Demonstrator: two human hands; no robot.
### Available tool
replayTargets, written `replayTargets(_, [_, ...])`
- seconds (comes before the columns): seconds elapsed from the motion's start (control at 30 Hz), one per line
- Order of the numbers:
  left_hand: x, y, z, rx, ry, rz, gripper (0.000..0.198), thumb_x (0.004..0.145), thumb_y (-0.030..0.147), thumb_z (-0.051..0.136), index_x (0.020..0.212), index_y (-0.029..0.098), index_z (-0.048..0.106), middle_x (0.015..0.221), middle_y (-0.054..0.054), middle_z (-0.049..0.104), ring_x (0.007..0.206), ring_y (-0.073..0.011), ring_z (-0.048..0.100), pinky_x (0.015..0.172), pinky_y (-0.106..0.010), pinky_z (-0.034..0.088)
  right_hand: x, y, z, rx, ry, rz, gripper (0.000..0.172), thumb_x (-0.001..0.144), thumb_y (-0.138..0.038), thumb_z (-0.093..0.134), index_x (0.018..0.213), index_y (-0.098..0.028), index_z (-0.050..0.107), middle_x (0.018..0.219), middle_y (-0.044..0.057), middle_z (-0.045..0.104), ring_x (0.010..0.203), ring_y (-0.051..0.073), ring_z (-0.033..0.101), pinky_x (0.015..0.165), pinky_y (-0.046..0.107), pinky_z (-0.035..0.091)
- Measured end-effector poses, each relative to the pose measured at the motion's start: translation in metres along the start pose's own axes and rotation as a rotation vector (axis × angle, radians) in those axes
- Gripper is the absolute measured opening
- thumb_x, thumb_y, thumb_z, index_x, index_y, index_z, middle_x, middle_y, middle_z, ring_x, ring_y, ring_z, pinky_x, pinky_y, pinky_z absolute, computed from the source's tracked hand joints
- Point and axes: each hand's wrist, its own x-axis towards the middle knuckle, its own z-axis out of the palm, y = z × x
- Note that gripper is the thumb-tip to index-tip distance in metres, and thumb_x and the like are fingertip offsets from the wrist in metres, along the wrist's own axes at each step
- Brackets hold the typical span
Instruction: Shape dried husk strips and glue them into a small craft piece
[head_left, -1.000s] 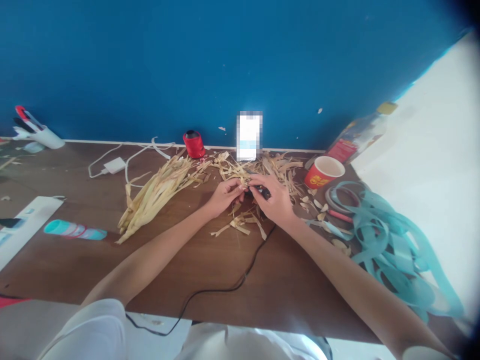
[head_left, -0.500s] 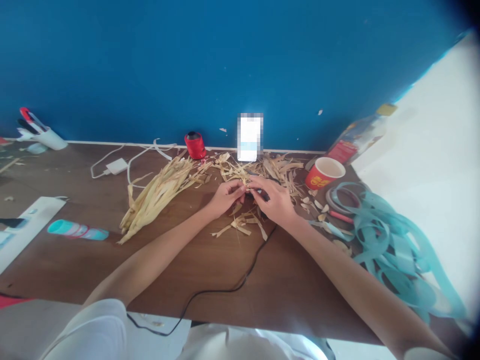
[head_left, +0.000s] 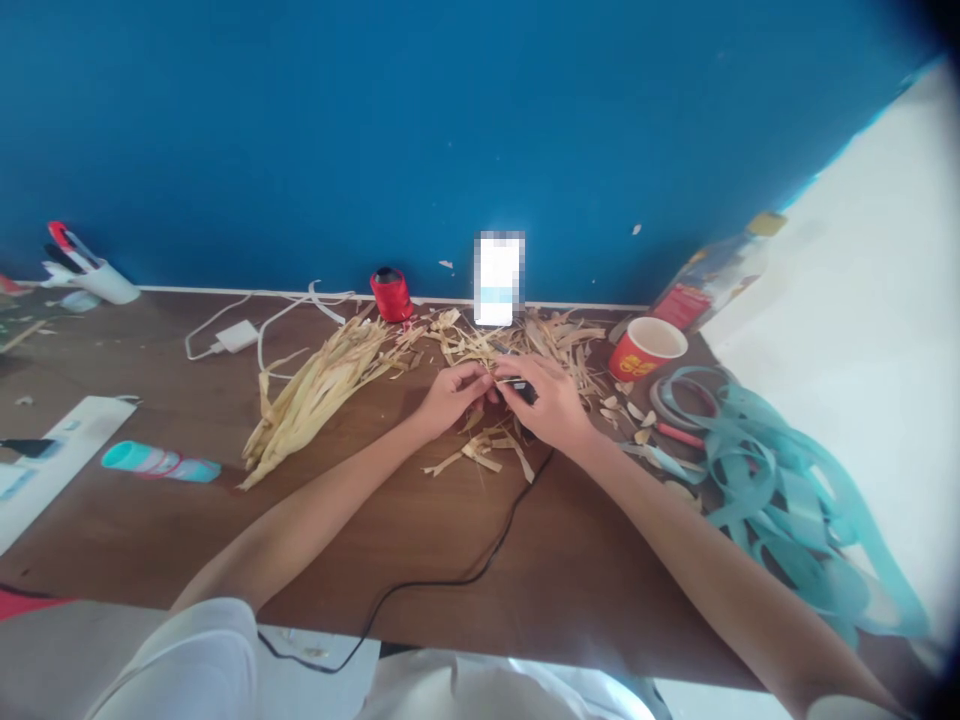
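Note:
My left hand (head_left: pixel 452 397) and my right hand (head_left: pixel 550 404) meet over the middle of the brown table (head_left: pixel 420 540), fingers curled. The right hand is closed on a small black tool (head_left: pixel 525 391) whose black cord (head_left: pixel 450 580) runs back toward me. The left hand pinches a thin straw-coloured strip (head_left: pixel 487 380) against the tool's tip. Cut strip pieces (head_left: pixel 487 450) lie just below both hands. A long bundle of dried strips (head_left: pixel 315 395) lies to the left, and a loose heap (head_left: pixel 525 340) lies behind the hands.
A red spool (head_left: pixel 391 294) and a phone (head_left: pixel 499 278) stand against the blue wall. A red paper cup (head_left: pixel 643 348), a plastic bottle (head_left: pixel 712 270), tape rings (head_left: pixel 679 400) and teal ribbon (head_left: pixel 787 480) fill the right. A white charger (head_left: pixel 236 336), teal tube (head_left: pixel 160 462) and pen cup (head_left: pixel 101 282) are left.
The hands stay together over the scraps with only small finger movements. The black tool's tip, hidden half a second ago, shows again beside the right fingers. The view has shifted slightly.

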Motion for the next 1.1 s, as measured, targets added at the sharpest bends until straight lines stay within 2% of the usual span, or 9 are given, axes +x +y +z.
replayTargets(0.3, [0.000, -0.002, 0.000, -0.026, 0.053, -0.044, 0.034, 0.078, 0.047, 0.064, 0.077, 0.013, 0.061, 0.065, -0.001, 0.061, 0.053, -0.0071, 0.050, 0.050, -0.019, 0.039, -0.009, -0.001, 0.014, 0.096, 0.060, 0.107, 0.029, 0.085, -0.017, 0.053, 0.112, -0.024, 0.062, 0.108, 0.004, 0.070, 0.096, 0.020, 0.068, 0.087, 0.035, 0.054])
replayTargets(0.47, [0.001, -0.003, 0.000, -0.022, 0.048, -0.046, 0.034, 0.079, 0.047, 0.063, 0.077, 0.013, 0.061, 0.065, -0.001, 0.062, 0.052, -0.0065, 0.050, 0.049, -0.019, 0.039, -0.004, -0.001, 0.009, 0.168, 0.034, 0.125, 0.023, 0.084, -0.019, 0.056, 0.105, -0.024, 0.065, 0.105, 0.004, 0.071, 0.097, 0.021, 0.068, 0.087, 0.035, 0.054])
replayTargets(0.57, [0.001, -0.003, 0.001, -0.017, 0.051, -0.050, 0.034, 0.079, 0.047, 0.062, 0.078, 0.013, 0.062, 0.067, -0.002, 0.062, 0.052, -0.0065, 0.050, 0.048, -0.018, 0.038, -0.001, -0.002, 0.005, 0.214, 0.025, 0.165, 0.028, 0.084, -0.019, 0.056, 0.112, -0.024, 0.062, 0.097, 0.003, 0.073, 0.092, 0.020, 0.069, 0.085, 0.035, 0.055])
replayTargets(0.7, [0.002, -0.005, 0.001, -0.044, 0.098, -0.056, 0.032, 0.077, 0.045, 0.065, 0.083, 0.013, 0.063, 0.070, -0.001, 0.062, 0.054, -0.0065, 0.051, 0.051, -0.018, 0.041, -0.001, 0.000, 0.006, 0.226, 0.017, 0.161, 0.027, 0.085, -0.020, 0.055, 0.111, -0.022, 0.062, 0.099, 0.004, 0.072, 0.089, 0.019, 0.070, 0.084, 0.033, 0.055])
replayTargets(0.8, [0.004, -0.008, 0.001, -0.123, 0.098, -0.061, 0.035, 0.075, 0.042, 0.069, 0.094, 0.015, 0.059, 0.077, -0.001, 0.062, 0.054, -0.0055, 0.052, 0.053, -0.019, 0.044, -0.001, 0.002, 0.006, 0.209, 0.003, 0.139, 0.026, 0.085, -0.019, 0.055, 0.110, -0.023, 0.063, 0.104, 0.004, 0.071, 0.090, 0.019, 0.069, 0.084, 0.033, 0.055])
replayTargets(0.93, [0.006, -0.008, 0.000, -0.156, 0.044, -0.044, 0.044, 0.075, 0.041, 0.069, 0.110, 0.018, 0.054, 0.086, -0.001, 0.063, 0.056, -0.0061, 0.055, 0.057, -0.022, 0.047, 0.001, 0.003, 0.002, 0.216, -0.057, 0.108, 0.036, 0.086, -0.016, 0.052, 0.120, -0.027, 0.058, 0.106, 0.003, 0.070, 0.093, 0.020, 0.068, 0.084, 0.034, 0.055])
replayTargets(1.1, [0.005, -0.006, 0.000, -0.102, 0.012, -0.005, 0.035, 0.076, 0.039, 0.069, 0.100, 0.016, 0.058, 0.089, -0.003, 0.062, 0.060, -0.0065, 0.056, 0.059, -0.022, 0.047, 0.002, 0.002, -0.001, 0.220, -0.102, 0.094, 0.043, 0.085, -0.015, 0.052, 0.126, -0.027, 0.051, 0.103, 0.005, 0.066, 0.085, 0.019, 0.066, 0.082, 0.036, 0.054])
